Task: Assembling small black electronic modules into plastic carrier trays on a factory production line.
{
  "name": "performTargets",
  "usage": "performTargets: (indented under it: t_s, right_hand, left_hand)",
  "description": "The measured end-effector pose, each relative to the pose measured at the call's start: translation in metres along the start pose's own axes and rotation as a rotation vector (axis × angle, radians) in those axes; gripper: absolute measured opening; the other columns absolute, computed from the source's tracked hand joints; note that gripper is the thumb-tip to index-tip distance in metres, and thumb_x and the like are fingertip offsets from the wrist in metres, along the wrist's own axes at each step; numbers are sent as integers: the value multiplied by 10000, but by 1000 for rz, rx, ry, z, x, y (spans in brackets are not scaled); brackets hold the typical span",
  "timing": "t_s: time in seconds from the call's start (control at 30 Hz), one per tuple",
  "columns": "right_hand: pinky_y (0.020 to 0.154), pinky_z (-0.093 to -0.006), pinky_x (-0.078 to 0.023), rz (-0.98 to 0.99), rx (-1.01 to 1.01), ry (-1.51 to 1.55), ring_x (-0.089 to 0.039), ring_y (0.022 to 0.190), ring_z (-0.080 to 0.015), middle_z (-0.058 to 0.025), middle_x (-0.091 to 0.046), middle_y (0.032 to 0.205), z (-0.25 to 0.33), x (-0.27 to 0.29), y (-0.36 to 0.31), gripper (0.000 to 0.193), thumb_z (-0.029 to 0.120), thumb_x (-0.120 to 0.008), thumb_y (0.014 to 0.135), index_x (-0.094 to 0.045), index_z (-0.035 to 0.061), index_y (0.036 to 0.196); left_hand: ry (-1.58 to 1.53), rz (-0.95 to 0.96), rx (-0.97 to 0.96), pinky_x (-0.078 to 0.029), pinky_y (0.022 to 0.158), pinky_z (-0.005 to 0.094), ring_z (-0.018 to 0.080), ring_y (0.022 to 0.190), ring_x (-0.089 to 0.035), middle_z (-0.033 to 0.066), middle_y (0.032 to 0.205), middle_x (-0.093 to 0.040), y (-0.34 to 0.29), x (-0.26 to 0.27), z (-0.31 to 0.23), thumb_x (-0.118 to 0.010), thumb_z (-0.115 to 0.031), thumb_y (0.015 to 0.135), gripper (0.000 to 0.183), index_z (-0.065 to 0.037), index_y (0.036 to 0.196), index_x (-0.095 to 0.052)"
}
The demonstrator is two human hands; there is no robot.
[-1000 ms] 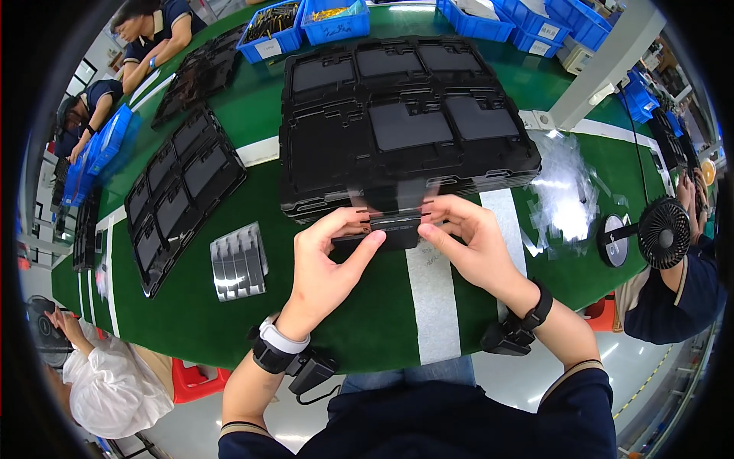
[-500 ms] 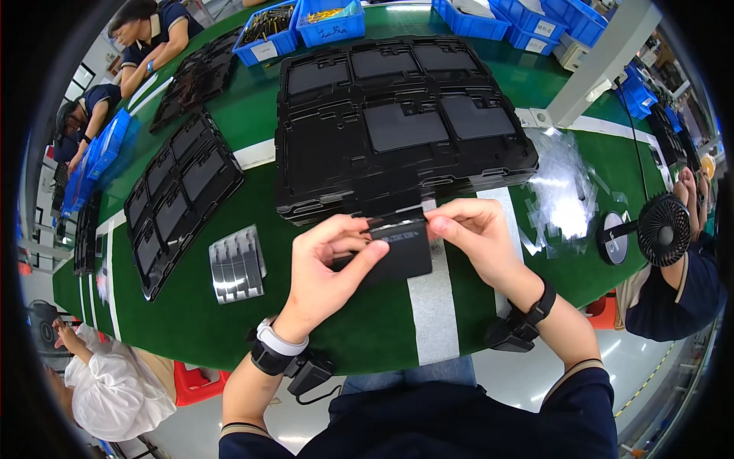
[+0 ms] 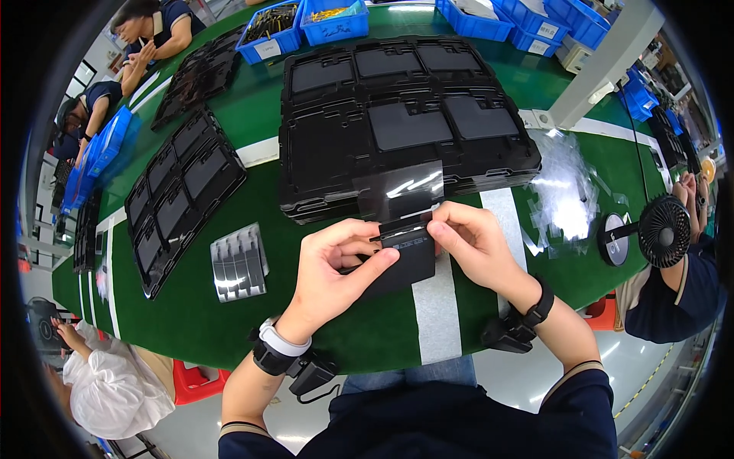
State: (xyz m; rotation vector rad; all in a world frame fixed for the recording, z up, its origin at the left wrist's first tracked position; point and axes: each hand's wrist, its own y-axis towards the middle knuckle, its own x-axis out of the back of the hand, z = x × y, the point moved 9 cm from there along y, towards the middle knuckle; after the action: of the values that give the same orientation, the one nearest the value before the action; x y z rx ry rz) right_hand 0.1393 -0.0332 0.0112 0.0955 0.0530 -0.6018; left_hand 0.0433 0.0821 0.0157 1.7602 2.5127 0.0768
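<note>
My left hand holds a flat black rectangular pack by its left side, thumb on its upper face. The fingers of my right hand pinch its upper right corner. A glossy see-through film stands up from the pack's far edge, in front of a stack of black trays. Flat dark grey-black pieces lie in most pockets of the top tray. The near-left pocket shows bare plastic. To the left of my left hand, a sheet of clear film pieces lies on the green table.
Another black tray leans at the left. Clear film scraps pile up at the right, near a small black fan and a grey post. Blue bins line the back. Other people sit around the table.
The clear film, blurred or lying low before, now stands upright above the pack's far edge. Both hands keep their hold with a small shift.
</note>
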Motion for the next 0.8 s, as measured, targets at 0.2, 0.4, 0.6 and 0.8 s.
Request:
performTargets:
  t_s: [0.2, 0.4, 0.6, 0.8]
  right_hand:
    - [711, -242, -516, 164, -57, -54, -624, 776, -98, -70, -670, 871, -7, -14, -3, 196, 57, -641, 831, -627, -23, 1009]
    - [763, -233, -491, 223, -105, 141, -605, 841, -84, -64, -659, 931, -3, -17, -6, 208, 38, -620, 843, -608, -37, 1037]
    - [800, -240, -465, 370, -42, 354, -593, 880, -86, -65, -650, 964, 8, -25, -14, 205, 11, -592, 854, -596, -48, 1050]
    - [764, -222, -471, 166, -103, 108, -594, 871, -83, -57, -651, 930, -4, -14, -4, 195, 67, -589, 876, -601, -41, 1038]
  left_hand:
    - [-52, -9, -2, -521, 678, 217, 113, 806, -639, 99, 874, -656, 1, 1, -3, -664, 15, 791, 202, 39, 979, -594]
    - [-235, 60, 183, -512, 703, 234, 139, 828, -647, 112, 900, -664, 1, 4, 7, -599, -83, 870, 156, 26, 982, -601]
    - [-191, 53, 220, -514, 674, 236, 174, 832, -661, 133, 921, -667, 2, 2, 4, -585, -133, 888, 180, 14, 990, -600]
    - [-188, 5, 150, -527, 727, 247, 157, 821, -653, 119, 899, -663, 3, 6, 3, -582, -70, 879, 150, 25, 991, -613]
